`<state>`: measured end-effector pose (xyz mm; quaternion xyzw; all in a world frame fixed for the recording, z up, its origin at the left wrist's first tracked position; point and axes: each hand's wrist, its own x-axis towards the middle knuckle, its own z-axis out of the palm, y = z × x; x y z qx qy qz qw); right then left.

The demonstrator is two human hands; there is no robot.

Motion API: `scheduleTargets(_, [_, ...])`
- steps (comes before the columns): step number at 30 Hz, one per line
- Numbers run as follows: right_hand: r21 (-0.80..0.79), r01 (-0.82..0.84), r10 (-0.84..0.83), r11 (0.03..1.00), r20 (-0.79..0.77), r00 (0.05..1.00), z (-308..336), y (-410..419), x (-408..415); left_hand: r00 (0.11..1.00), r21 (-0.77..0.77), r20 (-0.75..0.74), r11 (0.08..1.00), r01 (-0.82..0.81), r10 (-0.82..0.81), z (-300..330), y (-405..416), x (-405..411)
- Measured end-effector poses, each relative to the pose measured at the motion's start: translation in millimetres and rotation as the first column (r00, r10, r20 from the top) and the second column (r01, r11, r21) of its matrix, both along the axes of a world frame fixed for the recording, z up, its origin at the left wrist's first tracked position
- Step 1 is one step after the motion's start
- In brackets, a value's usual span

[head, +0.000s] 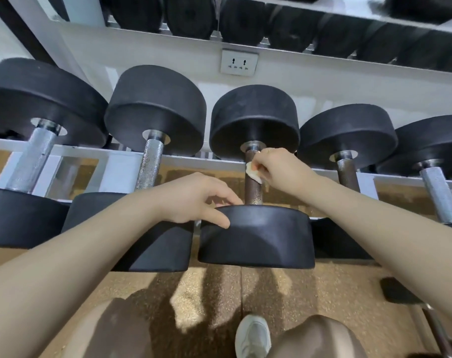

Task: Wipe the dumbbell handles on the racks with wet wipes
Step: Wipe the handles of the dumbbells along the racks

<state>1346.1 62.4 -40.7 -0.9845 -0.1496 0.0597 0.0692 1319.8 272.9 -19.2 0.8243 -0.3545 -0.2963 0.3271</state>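
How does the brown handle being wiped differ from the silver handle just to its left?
The rusty brown dumbbell handle is dark and dull; the knurled silver dumbbell handle is bright and shiny. The right hand presses a white wet wipe on the brown one; nothing touches the silver one. Both join round black weights.

Gaps between neighbouring handles [253,184] open, floor [219,293] visible through. Black heads [255,236] nearly touching along front row, blocking side entry. Upper shelf [271,45] of weights overhangs rear heads.

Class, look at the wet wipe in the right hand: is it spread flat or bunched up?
Bunched up. The wet wipe shows as a small crumpled wad pinched by the right hand against the brown handle.
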Motion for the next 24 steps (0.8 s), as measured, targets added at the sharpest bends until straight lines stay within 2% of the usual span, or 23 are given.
scheduleTargets(2, [-0.007, -0.059, 0.058, 0.998, -0.079, 0.995, 4, 2, -7, 1.0, 0.0, 0.015, 1.0, 0.009, -0.009, 1, 0, 0])
scheduleTargets(5, [-0.014, -0.214, 0.202, 0.977, -0.283, 0.938, 13, 4, -20, 1.0, 0.0, 0.002, 1.0, 0.002, -0.002, -2, 0, 2])
scheduleTargets(7, [0.033, -0.229, 0.226, 0.973, -0.342, 0.912, 17, 5, -19, 1.0, -0.011, -0.003, 1.0, -0.005, 0.005, -5, 1, 3])
scheduleTargets(8, [0.087, -0.184, 0.202, 0.979, -0.298, 0.933, 19, 4, -13, 1.0, -0.02, -0.004, 1.0, -0.01, 0.01, -7, 2, 3])
scheduleTargets(10, [0.211, -0.064, 0.076, 0.975, -0.049, 0.996, 22, 4, 6, 1.0, -0.035, -0.013, 0.999, -0.02, 0.02, -8, 1, 4])
scheduleTargets(12, [0.167, 0.001, -0.033, 0.986, 0.189, 0.981, 20, 8, 22, 0.999, -0.044, -0.028, 0.998, -0.038, 0.037, -9, 0, 4])
scheduleTargets(13, [0.107, -0.001, -0.024, 0.994, 0.228, 0.973, 15, 10, 27, 0.999, -0.045, -0.036, 0.998, -0.043, 0.041, -9, 0, 5])
scheduleTargets(17, [-0.069, -0.076, 0.085, 0.995, 0.137, 0.987, -11, 12, 26, 0.998, -0.043, -0.051, 0.999, -0.031, 0.029, -7, 0, 6])
scheduleTargets(19, [-0.021, -0.099, 0.1, 0.995, 0.112, 0.989, -7, 8, 25, 0.999, -0.036, -0.037, 0.999, -0.018, 0.016, -6, 0, 6])
scheduleTargets(21, [0.071, -0.151, 0.15, 0.986, 0.023, 0.988, 2, 1, 15, 0.999, -0.034, -0.032, 0.999, -0.013, 0.012, -6, 0, 5])
scheduleTargets(24, [0.152, -0.203, 0.238, 0.967, -0.27, 0.933, 9, -7, -16, 1.0, -0.037, -0.026, 0.999, -0.008, 0.007, -7, 1, 5])
